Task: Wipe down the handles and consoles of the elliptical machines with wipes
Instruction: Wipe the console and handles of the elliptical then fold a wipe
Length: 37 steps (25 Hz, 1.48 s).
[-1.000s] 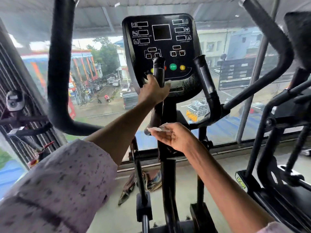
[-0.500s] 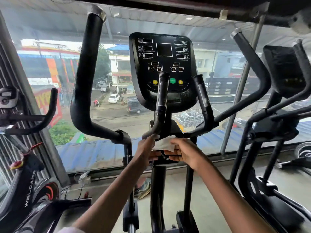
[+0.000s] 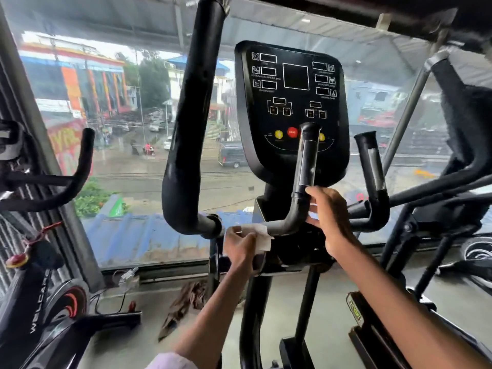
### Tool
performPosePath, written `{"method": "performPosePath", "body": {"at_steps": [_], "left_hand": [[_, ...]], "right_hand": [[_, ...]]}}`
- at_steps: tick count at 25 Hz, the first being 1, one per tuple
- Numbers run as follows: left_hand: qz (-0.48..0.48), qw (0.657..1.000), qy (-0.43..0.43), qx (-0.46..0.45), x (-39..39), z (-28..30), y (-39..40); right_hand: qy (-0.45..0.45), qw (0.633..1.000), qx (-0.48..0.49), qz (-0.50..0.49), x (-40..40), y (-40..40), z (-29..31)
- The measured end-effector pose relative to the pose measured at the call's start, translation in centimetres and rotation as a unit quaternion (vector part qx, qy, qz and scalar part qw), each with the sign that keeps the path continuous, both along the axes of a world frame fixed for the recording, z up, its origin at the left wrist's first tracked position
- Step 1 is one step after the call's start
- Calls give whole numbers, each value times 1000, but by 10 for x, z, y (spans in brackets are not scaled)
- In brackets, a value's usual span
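The elliptical's black console [image 3: 291, 102] stands straight ahead with its buttons and dark screens. Two short inner handles rise before it: the left inner handle [image 3: 306, 166] and the right inner handle [image 3: 371, 166]. My left hand [image 3: 239, 247] holds a white wipe [image 3: 262, 235] against the low horizontal end of the left inner handle. My right hand [image 3: 328, 217] wraps round the bend of that same handle, thumb on its upper side. A thick long moving handle [image 3: 190, 115] curves up on the left.
A spin bike [image 3: 40, 302] stands at the far left, with its handlebar [image 3: 77, 171] reaching in. A second elliptical [image 3: 452, 209] crowds the right side. A crumpled cloth [image 3: 186, 302] lies on the floor below the window. Glass wall directly behind the machines.
My left hand came down from the top of the left inner handle and took the wipe from my right. My right hand then moved up onto the handle's bend. The camera shifted closer.
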<state>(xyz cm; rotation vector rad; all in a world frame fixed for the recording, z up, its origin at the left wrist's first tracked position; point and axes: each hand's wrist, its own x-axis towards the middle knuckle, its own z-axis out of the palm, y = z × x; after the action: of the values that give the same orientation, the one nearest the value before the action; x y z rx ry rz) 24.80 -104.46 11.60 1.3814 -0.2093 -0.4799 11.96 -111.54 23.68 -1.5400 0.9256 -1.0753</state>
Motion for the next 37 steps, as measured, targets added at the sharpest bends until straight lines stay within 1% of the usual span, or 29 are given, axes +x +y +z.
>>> {"method": "performPosePath", "body": {"at_steps": [1,3,5,7,9,11,13,16,18,21,23,25,26,28,30,31,34,37], "left_hand": [[17,1000,4,-8,-1,-2,-6],[60,998,-25,-4,-1,-8,-18],[109,992,-47,32,1,-16,-32],[133,986,-73,66,1,-25,-48],[146,985,-84,33,-7,-30,-56],[104,992,-77,-9,-17,-29,-55],[47,996,-65,-28,-18,-37,-61],[5,999,15,-46,8,-32,-72],[-14,998,66,-10,35,-26,-76],[-67,990,121,24,75,-41,-85],[-113,984,136,19,93,-56,-92],[-139,981,133,13,94,-62,-93],[-147,982,116,11,88,-60,-88],[-128,991,40,-12,73,-58,-74],[-142,988,-42,-53,69,-66,-59],[-160,982,-83,-54,72,-71,-55],[-188,957,-221,3,99,-84,-66],[-232,914,-325,72,117,-79,-79]], "right_hand": [[10,1000,-8,-21,11,-3,6],[30,997,-23,-61,37,-8,16],[28,993,-40,-108,55,-8,19],[44,982,-90,-158,64,-8,18],[68,967,-140,-199,65,-10,11],[73,962,-160,-209,64,-11,8],[77,960,-171,-209,62,-9,8],[76,954,-188,-221,61,-7,8],[72,951,-197,-227,60,-5,8],[69,948,-198,-238,58,-1,10],[64,948,-202,-238,59,0,10],[60,950,-203,-231,59,0,9],[59,950,-206,-227,59,0,8],[57,949,-210,-227,59,-1,8],[55,948,-215,-227,59,-2,7],[54,948,-217,-228,59,-2,7],[56,945,-223,-233,60,-4,6],[49,947,-220,-229,59,-4,5]]}}
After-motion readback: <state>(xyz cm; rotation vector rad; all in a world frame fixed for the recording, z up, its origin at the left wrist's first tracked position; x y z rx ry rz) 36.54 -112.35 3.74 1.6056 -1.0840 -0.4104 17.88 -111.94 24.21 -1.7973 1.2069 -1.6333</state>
